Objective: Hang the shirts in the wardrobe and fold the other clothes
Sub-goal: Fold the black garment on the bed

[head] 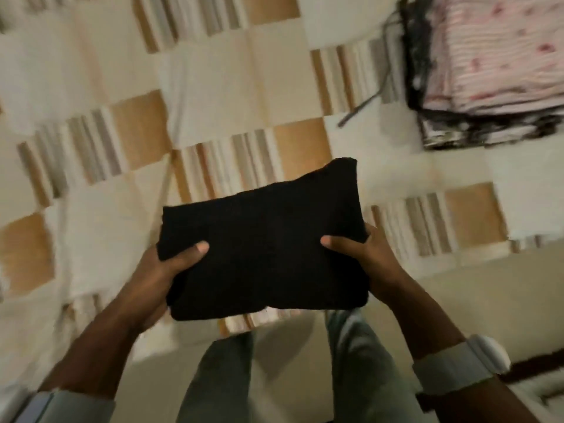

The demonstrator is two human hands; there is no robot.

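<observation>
Nearest the camera, the person's legs stand at the edge of a bed, and just above them both hands carry a folded black garment (262,242) in the air over the bedspread (213,71). The left hand (161,270) grips the garment's left edge, thumb on top and fingers curled beneath; the right hand (363,257) holds the right edge the same way, thumb pressed on the upper face. The garment is a thick, tidy rectangle, its far right corner lifting a little. Held only at its two ends, the soft bundle could sag in the middle or let an inner layer slip out and undo the fold, most likely if one hand lets go early or it is dropped instead of laid flat. Farther off, at the upper right, a stack (488,71) of folded clothes lies on the bed, pink striped fabric on top of dark patterned pieces; setting the garment off-centre there might tip it. The bedspread is a cream, tan and striped patchwork. No wardrobe shows.
</observation>
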